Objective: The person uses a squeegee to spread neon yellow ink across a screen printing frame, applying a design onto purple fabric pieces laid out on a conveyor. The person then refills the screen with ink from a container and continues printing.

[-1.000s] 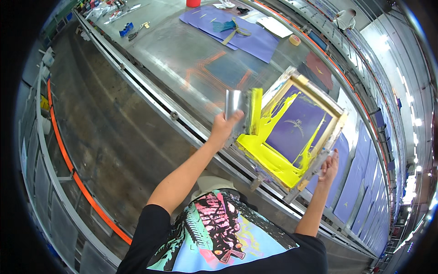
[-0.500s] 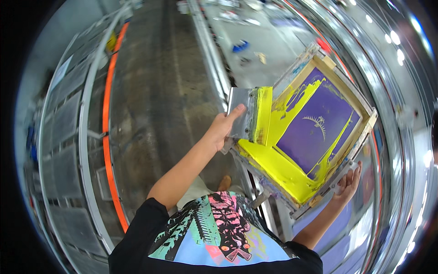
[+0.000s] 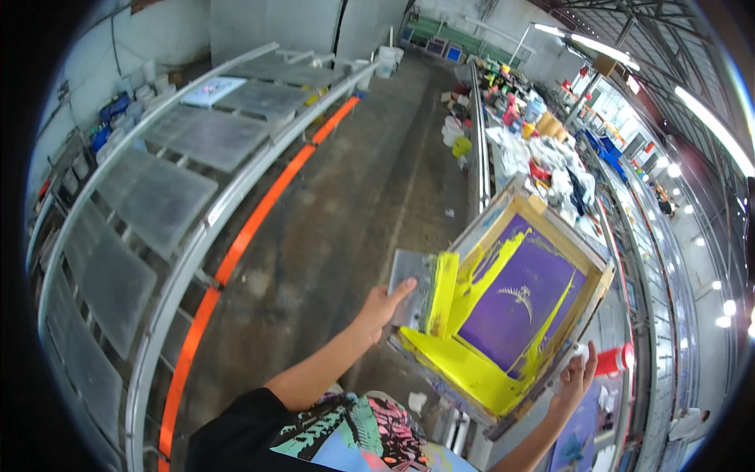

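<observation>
My left hand (image 3: pixel 381 310) grips the grey back of a wide squeegee (image 3: pixel 407 285), thumb on top. Bright yellow ink coats its blade edge, which lies over the left side of a screen printing frame (image 3: pixel 515 193). Thick yellow ink (image 3: pixel 460 370) spreads along the near and left parts of the mesh. A purple panel (image 3: pixel 503 322) with a pale leaf-like motif shows in the middle. On the frame's near right edge, my right hand (image 3: pixel 578 377) is closed round the rim, its fingers partly hidden. The frame is held tilted above the rail and table.
A red cylindrical container (image 3: pixel 613 360) appears just beyond my right hand. On the left stands a rack of grey panels (image 3: pixel 177 204) with an orange strip (image 3: pixel 244 236). Cloths and containers (image 3: pixel 543 157) crowd the far table. A metal rail (image 3: pixel 477 134) borders the aisle.
The view has lifted and shows more of the aisle and far table. Both hands keep hold of the squeegee and frame, which sit lower in the picture. The red container has come into view.
</observation>
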Tool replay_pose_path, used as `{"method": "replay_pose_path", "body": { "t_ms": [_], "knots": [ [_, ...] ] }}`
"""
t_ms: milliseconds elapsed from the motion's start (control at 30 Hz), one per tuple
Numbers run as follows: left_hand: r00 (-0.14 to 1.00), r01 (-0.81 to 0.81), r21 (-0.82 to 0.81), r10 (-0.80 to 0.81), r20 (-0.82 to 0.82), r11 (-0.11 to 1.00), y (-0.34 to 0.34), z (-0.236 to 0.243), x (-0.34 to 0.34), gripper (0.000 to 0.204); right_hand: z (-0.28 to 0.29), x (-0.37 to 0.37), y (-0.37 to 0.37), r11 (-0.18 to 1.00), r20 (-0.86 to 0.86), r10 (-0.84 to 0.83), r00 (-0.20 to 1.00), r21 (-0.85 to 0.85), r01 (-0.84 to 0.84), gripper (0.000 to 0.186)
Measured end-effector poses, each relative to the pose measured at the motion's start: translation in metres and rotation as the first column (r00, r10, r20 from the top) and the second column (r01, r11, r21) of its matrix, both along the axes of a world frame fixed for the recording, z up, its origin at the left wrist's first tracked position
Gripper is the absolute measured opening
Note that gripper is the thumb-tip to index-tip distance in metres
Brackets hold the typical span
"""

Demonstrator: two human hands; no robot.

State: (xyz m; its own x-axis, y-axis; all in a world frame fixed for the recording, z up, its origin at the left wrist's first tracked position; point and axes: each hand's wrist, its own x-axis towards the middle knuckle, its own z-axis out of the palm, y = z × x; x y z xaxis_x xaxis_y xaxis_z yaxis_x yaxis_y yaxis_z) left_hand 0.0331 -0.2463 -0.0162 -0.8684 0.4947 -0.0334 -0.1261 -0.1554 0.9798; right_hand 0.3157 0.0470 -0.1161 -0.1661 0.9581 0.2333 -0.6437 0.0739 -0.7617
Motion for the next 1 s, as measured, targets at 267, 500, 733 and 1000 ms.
{"method": "replay_pose_path", "body": {
  "t_ms": [267, 500, 733, 1000],
  "knots": [
    [0.992, 0.064, -0.056, -0.058, 0.108, 0.996, 0.010, 0.000, -0.043, 0.060, -0.007, -0.015, 0.005, 0.983, -0.111, -0.063, 0.992, -0.177, 0.043, 0.027],
    [0.993, -0.116, -0.013, 0.116, -0.011, 0.993, 0.015, -0.009, 0.015, 0.049, -0.022, -0.022, 0.042, 0.991, -0.209, 0.011, 0.978, -0.128, -0.039, 0.021],
    [0.946, -0.280, 0.269, 0.313, -0.087, 0.922, 0.006, -0.069, 0.113, 0.046, -0.019, 0.010, 0.092, 0.909, -0.289, 0.417, 0.862, 0.120, -0.399, 0.025],
    [0.935, -0.250, 0.404, 0.328, -0.135, 0.880, 0.039, -0.112, 0.022, 0.051, -0.021, -0.091, 0.133, 0.842, -0.306, 0.531, 0.790, 0.302, -0.448, 0.025]
  ]
}}
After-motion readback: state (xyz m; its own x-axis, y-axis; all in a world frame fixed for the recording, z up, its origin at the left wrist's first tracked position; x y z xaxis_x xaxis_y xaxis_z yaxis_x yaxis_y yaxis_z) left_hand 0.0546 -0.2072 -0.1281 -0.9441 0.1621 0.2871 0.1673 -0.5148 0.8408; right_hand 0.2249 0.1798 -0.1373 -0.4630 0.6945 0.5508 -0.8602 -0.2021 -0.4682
